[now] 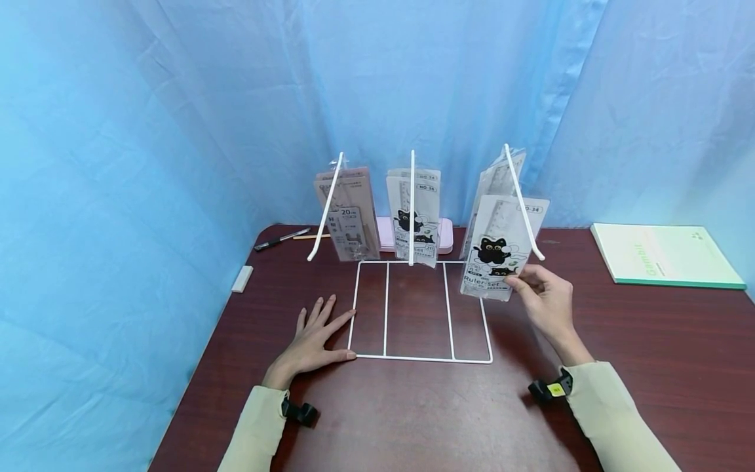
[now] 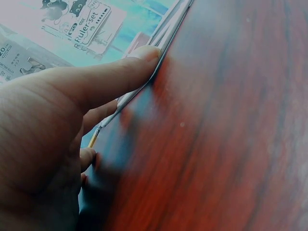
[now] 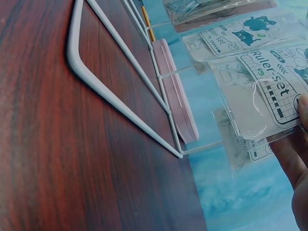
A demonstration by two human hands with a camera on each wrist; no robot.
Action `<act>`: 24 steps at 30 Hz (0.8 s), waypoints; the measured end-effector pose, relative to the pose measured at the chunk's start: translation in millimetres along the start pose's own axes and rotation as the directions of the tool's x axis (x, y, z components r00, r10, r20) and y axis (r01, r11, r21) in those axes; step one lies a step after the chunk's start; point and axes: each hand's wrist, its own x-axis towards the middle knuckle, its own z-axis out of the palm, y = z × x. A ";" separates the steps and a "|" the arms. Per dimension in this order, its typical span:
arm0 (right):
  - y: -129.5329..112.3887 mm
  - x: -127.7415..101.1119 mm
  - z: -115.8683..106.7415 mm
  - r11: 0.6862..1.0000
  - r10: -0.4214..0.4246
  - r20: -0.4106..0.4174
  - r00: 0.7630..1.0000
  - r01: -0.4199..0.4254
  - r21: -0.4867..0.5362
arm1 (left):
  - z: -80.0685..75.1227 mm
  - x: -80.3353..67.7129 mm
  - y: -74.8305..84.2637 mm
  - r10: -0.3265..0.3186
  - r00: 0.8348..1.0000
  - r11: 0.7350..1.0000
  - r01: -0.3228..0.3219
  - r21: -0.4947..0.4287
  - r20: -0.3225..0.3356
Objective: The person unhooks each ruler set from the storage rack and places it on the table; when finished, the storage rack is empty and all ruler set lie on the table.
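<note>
My right hand [image 1: 545, 301] pinches the lower right corner of a ruler set pack [image 1: 497, 246] with a black cat print. This pack hangs at the right prong [image 1: 522, 200] of a white wire rack [image 1: 425, 359], in front of another pack [image 1: 485, 187]. In the right wrist view, thumb and fingers grip the pack's edge [image 3: 250, 108]. Spread out at the rack's left side, my left hand [image 1: 309, 344] touches the base wire with thumb and index finger. The left wrist view shows the thumb [image 2: 115, 79] lying on the wire.
Ruler set packs [image 1: 414, 216] hang on the middle prong, pinkish packs [image 1: 348, 213] on the left one. Behind the rack lies a pink case [image 1: 445, 236]. A pen [image 1: 282, 239] and an eraser [image 1: 242, 278] lie left, a green-edged notebook [image 1: 666, 255] right. Blue curtain encloses the table.
</note>
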 end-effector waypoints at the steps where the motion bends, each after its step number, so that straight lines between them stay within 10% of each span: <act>1: -0.2 -0.4 -0.4 1.000 -0.003 0.002 1.000 0.003 -0.002 | 0.0 0.0 0.0 0.000 1.000 1.000 0.000 0.000 -0.001; 24: -9.3 -13.2 -9.0 0.999 -0.029 0.014 0.999 0.028 0.046 | 0.6 0.9 -0.2 -0.009 1.000 1.000 0.009 -0.014 -0.007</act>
